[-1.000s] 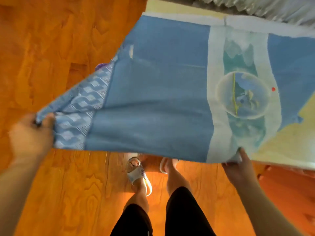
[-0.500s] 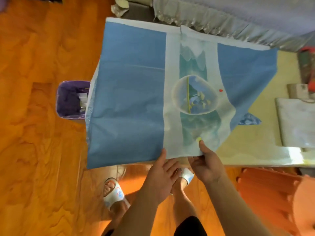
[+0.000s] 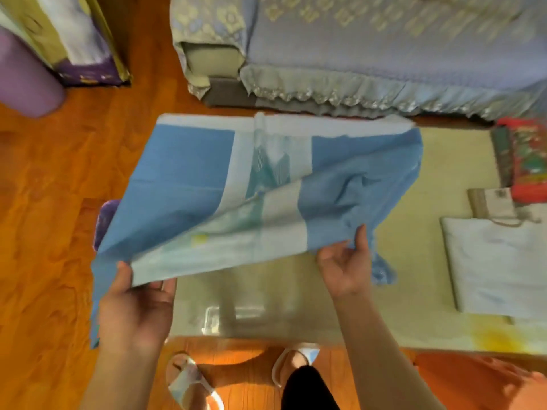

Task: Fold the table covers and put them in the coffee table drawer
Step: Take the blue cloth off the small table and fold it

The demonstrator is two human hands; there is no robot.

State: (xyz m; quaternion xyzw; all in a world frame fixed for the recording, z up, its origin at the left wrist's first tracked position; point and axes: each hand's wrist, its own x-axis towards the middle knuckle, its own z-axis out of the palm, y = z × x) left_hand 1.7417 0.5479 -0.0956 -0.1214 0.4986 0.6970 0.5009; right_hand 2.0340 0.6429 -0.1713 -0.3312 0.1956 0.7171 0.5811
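The blue cover [image 3: 183, 173] is partway through its folding. It hangs spread over the left end of the table [image 3: 438, 179], with its far edge lying along the table's far side by the sofa [image 3: 384, 48] and its near edge lifted clear of the top. One layer looks doubled over on the right, where the cloth bunches and a blue corner dangles below the right hand.

The left hand [image 3: 136, 303] has its grip closed on the near-left corner, thumb on top and fingers curled beneath the cloth. The right hand [image 3: 346, 267] holds the near edge further right, thumb against the cloth and fingers loosely bent under it (a light pinch rather than a firm fist, as far as can be seen).

So I judge one fold roughly made and not yet squared: the edges do not line up, and the piece is still far too broad for a drawer. More halving seems needed, then flattening.

A white folded cloth [image 3: 497, 261] lies on the right of the table; it may be another cover already done, though I cannot tell for sure. No drawer shows as open, and nothing appears stowed, so the putting-away is all left to do. A purple bin [image 3: 105, 214] peeks out beneath the cover on the floor.
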